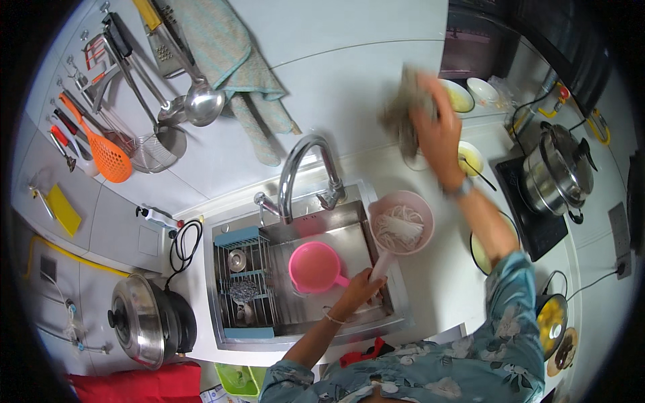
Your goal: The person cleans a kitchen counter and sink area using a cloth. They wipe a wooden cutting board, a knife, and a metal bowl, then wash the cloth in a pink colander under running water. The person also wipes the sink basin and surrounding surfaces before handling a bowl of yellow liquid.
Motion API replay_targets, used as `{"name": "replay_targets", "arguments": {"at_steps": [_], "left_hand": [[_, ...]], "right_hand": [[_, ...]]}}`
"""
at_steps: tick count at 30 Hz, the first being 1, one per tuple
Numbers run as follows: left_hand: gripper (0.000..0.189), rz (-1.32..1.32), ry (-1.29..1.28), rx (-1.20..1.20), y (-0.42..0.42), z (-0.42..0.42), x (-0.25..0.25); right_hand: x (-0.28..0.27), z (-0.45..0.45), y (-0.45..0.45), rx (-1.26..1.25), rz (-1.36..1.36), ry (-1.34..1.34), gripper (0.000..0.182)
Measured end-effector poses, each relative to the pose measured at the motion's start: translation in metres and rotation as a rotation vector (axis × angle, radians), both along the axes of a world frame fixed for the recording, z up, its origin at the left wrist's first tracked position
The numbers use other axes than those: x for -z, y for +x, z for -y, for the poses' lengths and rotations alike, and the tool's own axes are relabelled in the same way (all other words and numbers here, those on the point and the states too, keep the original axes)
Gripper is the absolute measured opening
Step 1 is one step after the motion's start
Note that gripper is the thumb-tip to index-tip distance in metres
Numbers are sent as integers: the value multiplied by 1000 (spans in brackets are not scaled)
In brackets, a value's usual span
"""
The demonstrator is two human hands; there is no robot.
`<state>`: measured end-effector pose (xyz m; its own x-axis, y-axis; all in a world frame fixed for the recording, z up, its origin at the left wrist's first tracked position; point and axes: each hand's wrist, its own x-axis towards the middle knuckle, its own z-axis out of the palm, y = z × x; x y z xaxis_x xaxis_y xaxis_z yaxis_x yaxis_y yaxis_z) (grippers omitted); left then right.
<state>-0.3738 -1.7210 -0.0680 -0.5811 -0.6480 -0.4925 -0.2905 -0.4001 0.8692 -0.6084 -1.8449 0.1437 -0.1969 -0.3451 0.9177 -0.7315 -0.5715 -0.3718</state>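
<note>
My left hand [359, 293] is closed around the handle of a pale pink ladle-shaped scoop [428, 211], which rests over the sink's right rim and holds white noodle-like strands [400, 226]. Raised near the back wall, my right hand [436, 126] grips a grey-brown cloth [407, 108]; both are blurred. A bright pink dipper [315, 267] stands in the stainless steel sink [347, 242], holding what looks like liquid. The chrome faucet [302, 156] arches over the sink's back edge. Beneath my right forearm, a bowl [471, 156] with yellowish contents and a spoon sits on the counter.
A steel pot [554, 174] stands on a black cooktop [546, 242] at right. A blue-ended rack [244, 332] sits in the sink's left side. A lidded electric pan [143, 322] is at left. Utensils, including an orange skimmer [108, 153], and a towel [227, 55] hang on the wall.
</note>
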Motion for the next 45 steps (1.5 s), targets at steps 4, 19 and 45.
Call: {"name": "replay_targets", "arguments": {"at_steps": [4, 19, 45], "left_hand": [[39, -72, 71, -162, 36, -18, 3], [32, 104, 28, -389, 83, -68, 92], [25, 116, -486, -182, 52, -47, 41]], "right_hand": [[-114, 127, -2, 88, -189, -408, 31], [89, 232, 84, -3, -1308, -287, 33], [29, -47, -63, -157, -991, 655, 33]]}}
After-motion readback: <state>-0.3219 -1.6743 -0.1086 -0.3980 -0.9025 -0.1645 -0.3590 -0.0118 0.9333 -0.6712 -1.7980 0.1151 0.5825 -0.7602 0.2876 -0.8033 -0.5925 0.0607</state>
